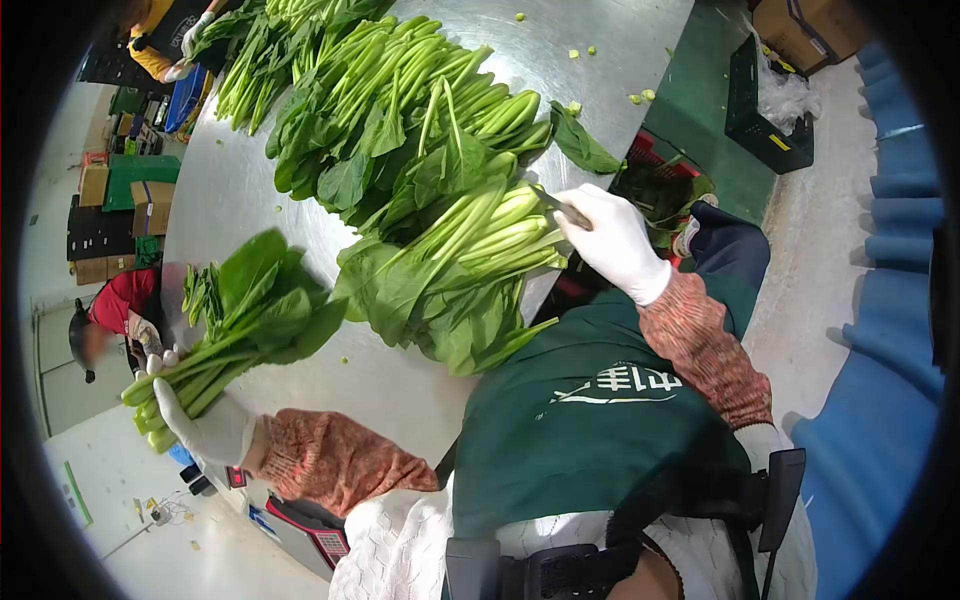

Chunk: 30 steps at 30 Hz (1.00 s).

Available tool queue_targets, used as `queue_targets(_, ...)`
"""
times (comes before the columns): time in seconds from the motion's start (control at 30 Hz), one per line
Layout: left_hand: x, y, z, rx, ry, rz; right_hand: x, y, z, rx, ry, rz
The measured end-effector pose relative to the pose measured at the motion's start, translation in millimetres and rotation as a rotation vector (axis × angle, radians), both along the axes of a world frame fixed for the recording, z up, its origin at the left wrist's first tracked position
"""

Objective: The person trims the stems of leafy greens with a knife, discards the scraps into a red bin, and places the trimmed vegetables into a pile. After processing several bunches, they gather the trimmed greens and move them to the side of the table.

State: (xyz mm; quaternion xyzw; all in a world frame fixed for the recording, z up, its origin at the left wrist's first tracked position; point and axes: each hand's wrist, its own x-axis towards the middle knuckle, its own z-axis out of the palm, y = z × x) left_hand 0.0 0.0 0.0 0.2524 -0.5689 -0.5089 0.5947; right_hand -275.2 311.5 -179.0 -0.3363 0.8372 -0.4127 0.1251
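My left hand [212, 428], in a white glove, is closed around the stems of a bunch of leafy greens [255, 318] at the table's left edge. The stem ends stick out to the left, and the broad leaves point up and right. My right hand [618, 245], also gloved, grips a small knife [563, 207]; much of it is hidden by the fingers. Its blade is close to the cut stem ends of a heap of greens [450, 270] at the near table edge. A longer pile of greens [390, 105] stretches beyond it, with a loose leaf [582, 140] beside it.
Stem scraps lie on the steel table [600, 25]. A red crate [655, 155] holding leaves is below its right edge. On the floor stands a black crate [770, 140] with plastic. A co-worker in red [120, 300] is at left; another's gloved hands [195, 35] are far left.
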Motion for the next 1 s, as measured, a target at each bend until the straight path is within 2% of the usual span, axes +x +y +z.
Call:
queue_targets(0.07, -5.0, 22.2, 9.5, -0.199, -0.228, 0.127, -3.4, -18.4, -4.9, -0.137, 0.105, -0.016)
queue_targets(0.1, -1.2, 26.3, -6.8, -0.251, -0.347, 0.098, -6.6, -20.9, -9.4, -0.107, 0.171, 0.020)
queue_targets(0.17, -0.6, 31.0, -6.5, -0.443, -0.627, 0.046, -12.5, -45.1, -22.5, -0.135, 0.260, 0.081)
queue_targets(0.2, -7.1, 40.9, -9.0, -0.322, -0.635, 0.092, -15.8, -58.3, -27.1, 0.014, 0.324, 0.188)
queue_targets(0.23, -16.8, 50.8, -7.7, -0.190, -0.536, 0.049, -17.7, -67.2, -21.2, 0.195, 0.346, 0.291)
queue_targets(0.3, -10.5, 47.0, -19.1, -0.140, -0.569, -0.001, -26.1, -83.0, -24.2, 0.193, 0.333, 0.355)
queue_targets(0.37, -7.3, 44.7, -23.6, -0.219, -0.624, -0.047, -37.3, -91.7, -24.2, 0.232, 0.358, 0.394)
queue_targets(0.43, -13.2, 54.2, -17.1, -0.115, -0.708, -0.011, -38.5, -95.0, -25.2, 0.236, 0.376, 0.441)
queue_targets(0.53, -7.3, 46.0, -23.1, -0.245, -0.818, -0.081, -42.3, -89.5, -25.3, 0.222, 0.386, 0.496)
queue_targets(0.63, -5.6, 49.2, -28.7, -0.283, -0.860, -0.094, -45.2, -80.2, -17.2, 0.263, 0.282, 0.495)
queue_targets(0.77, -4.6, 54.5, -30.5, -0.295, -0.878, -0.155, -35.6, -69.0, -5.7, 0.027, 0.053, 0.427)
queue_targets(0.8, -11.1, 61.0, -29.9, -0.349, -0.885, -0.174, -35.2, -69.8, -14.1, -0.126, 0.049, 0.424)
queue_targets(0.9, -26.8, 77.9, -28.5, -0.434, -0.924, -0.325, -17.9, -61.5, 44.7, -0.230, -0.381, 0.330)
queue_targets(0.97, -38.3, 88.8, -31.5, -0.432, -0.899, -0.445, -10.2, -58.1, 63.4, -0.348, -0.551, 0.321)
queue_targets(1.0, -48.8, 95.3, -29.8, -0.514, -0.888, -0.492, -5.6, -56.2, 75.0, -0.370, -0.531, 0.356)
